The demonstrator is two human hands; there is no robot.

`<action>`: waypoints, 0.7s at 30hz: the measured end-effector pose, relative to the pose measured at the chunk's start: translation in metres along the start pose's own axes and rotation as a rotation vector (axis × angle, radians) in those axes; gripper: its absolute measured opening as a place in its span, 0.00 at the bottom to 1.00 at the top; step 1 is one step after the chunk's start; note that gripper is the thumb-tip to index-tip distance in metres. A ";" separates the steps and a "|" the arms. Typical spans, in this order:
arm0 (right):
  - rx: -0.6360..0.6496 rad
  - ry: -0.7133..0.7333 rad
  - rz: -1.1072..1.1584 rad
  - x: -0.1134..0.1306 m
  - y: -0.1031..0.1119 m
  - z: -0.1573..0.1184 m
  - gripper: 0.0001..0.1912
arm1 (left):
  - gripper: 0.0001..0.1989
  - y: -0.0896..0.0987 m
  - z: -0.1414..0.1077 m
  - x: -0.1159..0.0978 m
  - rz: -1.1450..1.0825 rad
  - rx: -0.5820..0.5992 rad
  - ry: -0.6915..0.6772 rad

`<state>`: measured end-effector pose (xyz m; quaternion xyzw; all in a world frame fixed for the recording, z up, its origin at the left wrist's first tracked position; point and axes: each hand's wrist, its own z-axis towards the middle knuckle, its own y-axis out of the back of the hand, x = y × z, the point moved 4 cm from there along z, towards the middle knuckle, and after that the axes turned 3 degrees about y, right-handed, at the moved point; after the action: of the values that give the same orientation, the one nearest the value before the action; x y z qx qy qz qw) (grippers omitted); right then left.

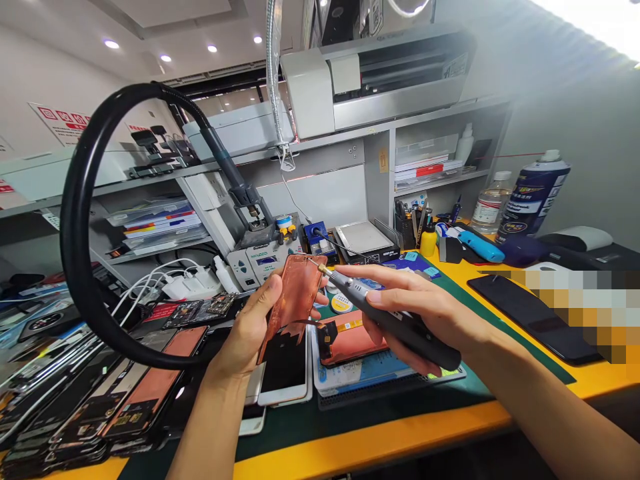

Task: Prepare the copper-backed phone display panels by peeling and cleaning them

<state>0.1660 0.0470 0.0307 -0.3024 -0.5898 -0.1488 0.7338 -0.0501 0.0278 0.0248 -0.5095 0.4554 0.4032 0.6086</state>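
My left hand (pixel 253 327) grips a phone screen (pixel 299 290) by its side edges, its copper-coloured back facing me, tilted up. Fingertips show past its right edge. My right hand (pixel 425 307) is wrapped round a grey and black pen-shaped rotary tool (pixel 387 313) with a brass-coloured collar. The thin tip of this tool meets or nearly meets the screen's top right edge; exact contact is too small to tell. Below lies another copper-backed phone part (pixel 353 347) with a flex cable, resting on a blue and white pad (pixel 340 381). A white-framed phone (pixel 285 373) sits under my left hand.
Stacks of phone parts (pixel 95 407) fill the left side. A black hose (pixel 75 220) loops over them. Soldering equipment (pixel 263 263) stands behind the green mat (pixel 375 433). To the right are a dark phone (pixel 535 320), a spray can (pixel 533 197) and a clear bottle (pixel 493 203).
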 end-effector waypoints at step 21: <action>-0.004 0.015 -0.013 0.000 0.000 0.000 0.28 | 0.28 -0.002 0.000 -0.002 0.039 -0.009 -0.013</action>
<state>0.1657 0.0470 0.0310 -0.2991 -0.5861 -0.1571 0.7364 -0.0487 0.0276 0.0272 -0.5005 0.4595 0.4206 0.6012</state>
